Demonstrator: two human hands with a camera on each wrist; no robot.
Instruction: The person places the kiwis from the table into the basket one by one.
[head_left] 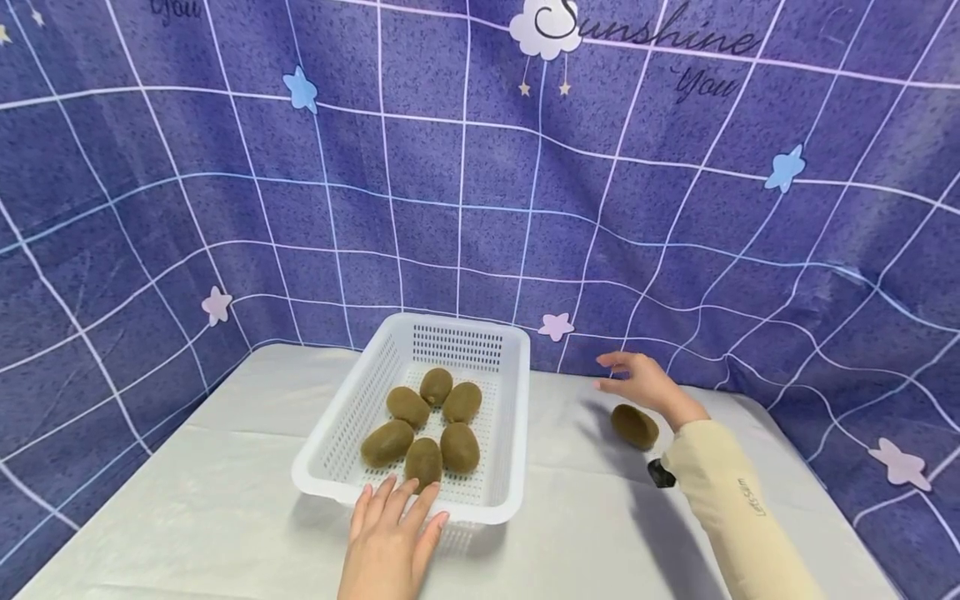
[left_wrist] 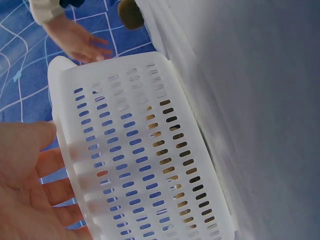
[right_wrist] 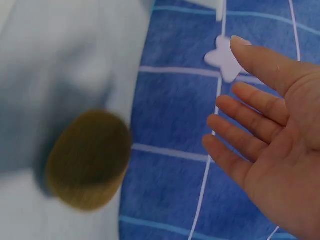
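A white perforated plastic basket (head_left: 514,433) stands on the table with several brown kiwis (head_left: 461,447) in it. My left hand (head_left: 388,537) is at the near rim, its fingers reaching over the edge close to the nearest kiwi. In the left wrist view, the fingers of that hand (left_wrist: 35,185) extend past the rim of the basket (left_wrist: 135,145). To the right of the basket, my right hand (head_left: 643,383) hovers with fingers spread and nothing held. Just below it, a single kiwi (head_left: 634,427) lies on the table; the right wrist view shows this kiwi (right_wrist: 90,160) apart from the palm (right_wrist: 280,165).
A white cloth covers the table (head_left: 577,533). Behind and at both sides hangs a blue-purple curtain (head_left: 465,208) with a grid and stars. A small black object (head_left: 662,473) is at the right sleeve's cuff (head_left: 693,450).
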